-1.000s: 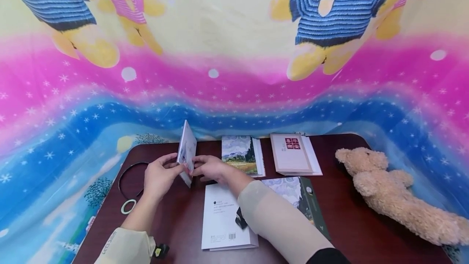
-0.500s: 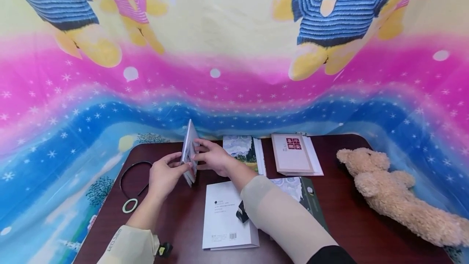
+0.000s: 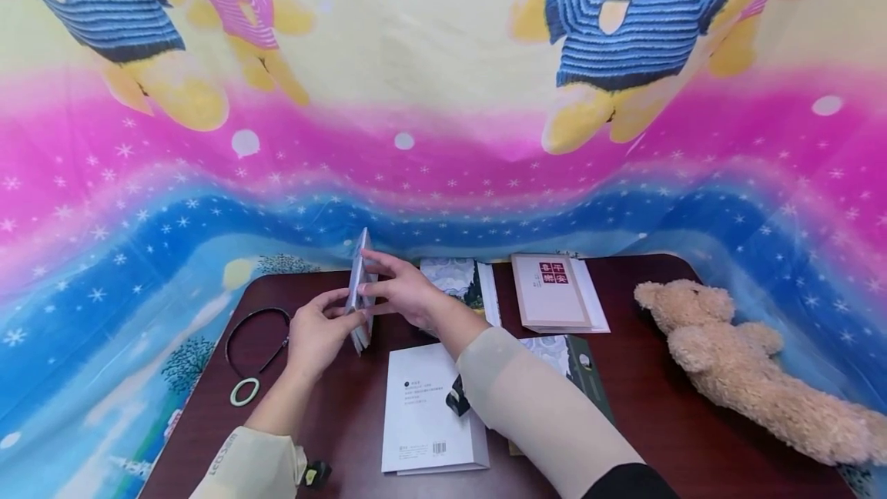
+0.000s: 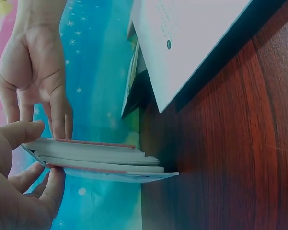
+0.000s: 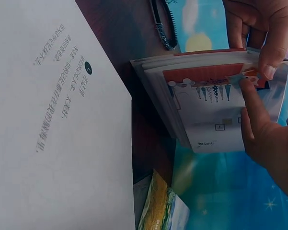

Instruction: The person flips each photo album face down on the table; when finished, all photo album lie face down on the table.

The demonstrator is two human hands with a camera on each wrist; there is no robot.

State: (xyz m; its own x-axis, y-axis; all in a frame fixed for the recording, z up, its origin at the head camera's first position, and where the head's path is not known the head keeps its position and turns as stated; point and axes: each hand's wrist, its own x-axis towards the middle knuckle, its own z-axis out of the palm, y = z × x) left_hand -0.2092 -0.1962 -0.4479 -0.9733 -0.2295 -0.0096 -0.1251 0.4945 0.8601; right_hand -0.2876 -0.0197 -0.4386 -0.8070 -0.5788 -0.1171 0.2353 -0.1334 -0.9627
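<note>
A thin book [image 3: 359,272] stands on end near the table's back left. My left hand [image 3: 317,336] pinches its near edge, with thumb on one side and fingers on the other. My right hand [image 3: 409,295] touches the book's right face with extended fingers. In the left wrist view the book's pages [image 4: 96,155] fan slightly apart between the covers. The right wrist view shows a pale page [image 5: 206,110] with an orange band and printed bunting. There, my right fingertips lie on the page, close to my left thumb.
A white-backed book [image 3: 423,418] lies in front, overlapped by my right sleeve. Behind are a landscape-cover book [image 3: 443,272] and a beige book with red characters [image 3: 547,299]. A dark green-edged book [image 3: 592,372], teddy bear [image 3: 721,368], black cord loop [image 3: 232,329] and pale green ring [image 3: 244,391] lie around.
The upright book has shifted slightly right with my left hand. My right hand has moved up from the book's lower part, its fingers now spread against the right face.
</note>
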